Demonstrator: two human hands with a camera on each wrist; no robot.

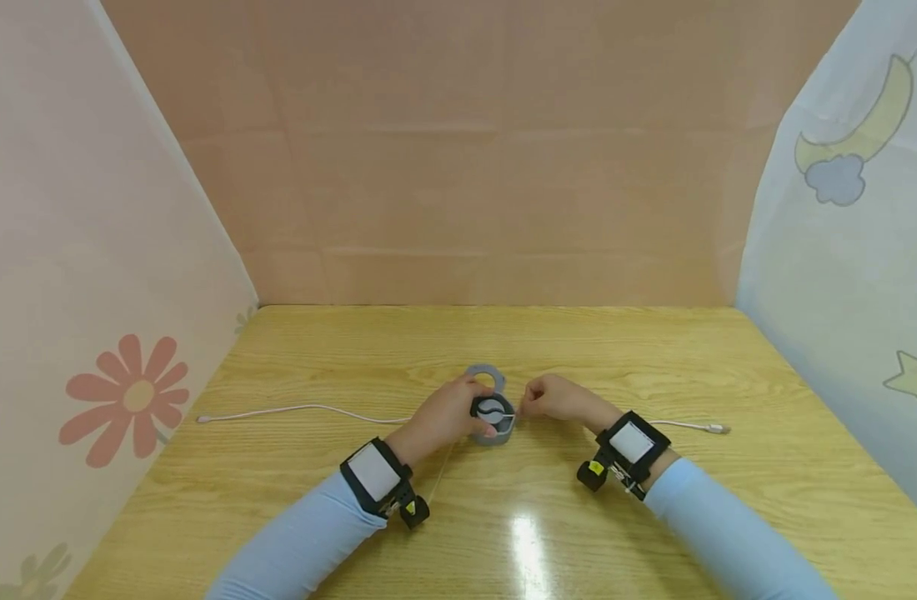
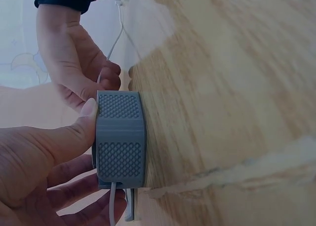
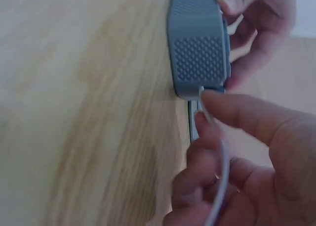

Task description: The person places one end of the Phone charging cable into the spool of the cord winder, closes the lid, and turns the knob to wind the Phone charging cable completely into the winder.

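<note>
Left hand [image 1: 445, 414] grips one grey cable holder [image 1: 493, 417]; right hand [image 1: 552, 398], at 3 o'clock, pinches one white cable [image 1: 301, 409] on wooden table [image 1: 653, 517], three fabric-draped walls around.

The table [image 1: 653, 367] is light wood with visible grain under a glossy varnish that throws back a bright glare. On it, the grey cable winder [image 2: 120, 139] looks like matt plastic with a knurled, diamond-textured wall. The white cable [image 1: 301, 409] running out of it looks smooth and rubbery.
</note>
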